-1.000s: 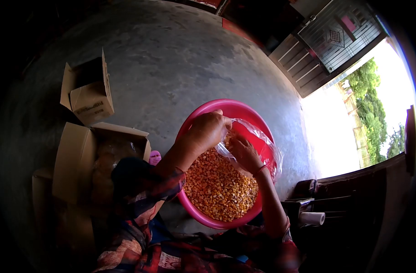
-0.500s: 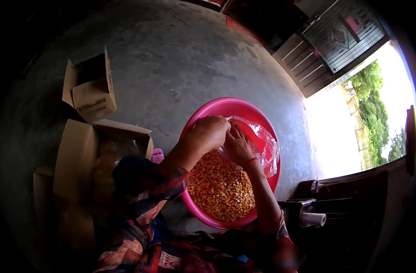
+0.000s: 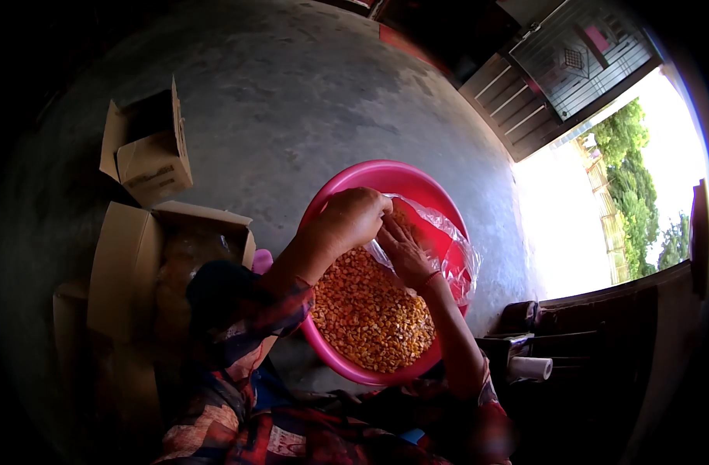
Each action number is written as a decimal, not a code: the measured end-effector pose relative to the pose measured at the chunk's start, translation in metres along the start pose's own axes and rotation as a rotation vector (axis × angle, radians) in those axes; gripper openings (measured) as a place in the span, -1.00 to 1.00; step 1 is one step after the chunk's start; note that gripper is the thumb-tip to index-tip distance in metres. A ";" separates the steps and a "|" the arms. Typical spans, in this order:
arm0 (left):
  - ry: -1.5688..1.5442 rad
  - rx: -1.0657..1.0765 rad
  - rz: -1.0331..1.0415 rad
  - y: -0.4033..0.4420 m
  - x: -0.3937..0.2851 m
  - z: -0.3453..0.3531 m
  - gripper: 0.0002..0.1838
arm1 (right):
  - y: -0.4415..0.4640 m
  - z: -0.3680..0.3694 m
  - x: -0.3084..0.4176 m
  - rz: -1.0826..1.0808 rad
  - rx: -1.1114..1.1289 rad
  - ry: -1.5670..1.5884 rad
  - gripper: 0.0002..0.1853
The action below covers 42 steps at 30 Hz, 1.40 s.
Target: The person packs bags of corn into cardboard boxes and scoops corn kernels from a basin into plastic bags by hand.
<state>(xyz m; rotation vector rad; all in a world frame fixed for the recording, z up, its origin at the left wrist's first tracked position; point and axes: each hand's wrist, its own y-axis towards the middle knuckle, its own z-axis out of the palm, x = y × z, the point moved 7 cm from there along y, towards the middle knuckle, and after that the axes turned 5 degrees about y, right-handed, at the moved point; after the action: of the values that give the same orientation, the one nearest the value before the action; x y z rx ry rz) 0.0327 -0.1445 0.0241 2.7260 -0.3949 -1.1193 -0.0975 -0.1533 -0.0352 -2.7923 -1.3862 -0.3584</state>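
A pink basin (image 3: 331,363) holds a heap of yellow-orange corn kernels (image 3: 374,314). Over its far right part lies a clear plastic bag (image 3: 457,246), crumpled, with some orange kernels showing through or beside it near my fingers. My left hand (image 3: 353,219) is closed, thumb and fingers pinching the bag's edge above the basin. Lying against the bag just right of it, my right hand (image 3: 405,254) has its fingers stretched out, pointing up and left. Its fingertips are close to the left hand's, partly behind plastic.
An open cardboard box (image 3: 122,263) with plastic-wrapped contents stands left of me, and another open box (image 3: 154,167) sits beyond it. A pink object (image 3: 262,261) lies beside the nearer box. On the right are a white roll (image 3: 530,368) and a bright doorway with a door (image 3: 517,101).
The view has shifted slightly. Both hands stay at the bag, and more orange kernels show by the right fingers. The right hand has moved slightly left and down relative to the bag.
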 end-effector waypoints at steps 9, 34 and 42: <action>0.108 0.093 -0.052 0.001 -0.002 0.000 -0.79 | -0.016 -0.097 0.085 0.054 -0.209 0.424 -0.81; 0.166 0.301 -0.018 -0.005 -0.006 0.009 -0.74 | -0.050 0.017 0.133 -0.259 0.102 0.424 -0.85; 0.156 0.288 0.016 -0.005 -0.006 0.010 -0.75 | -0.049 0.008 0.129 -0.134 0.056 0.580 -0.90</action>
<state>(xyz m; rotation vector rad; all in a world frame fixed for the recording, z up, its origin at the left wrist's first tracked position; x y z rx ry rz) 0.0224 -0.1381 0.0198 3.0251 -0.5957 -0.8979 -0.0591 -0.0215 -0.0213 -2.2717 -1.3930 -1.0123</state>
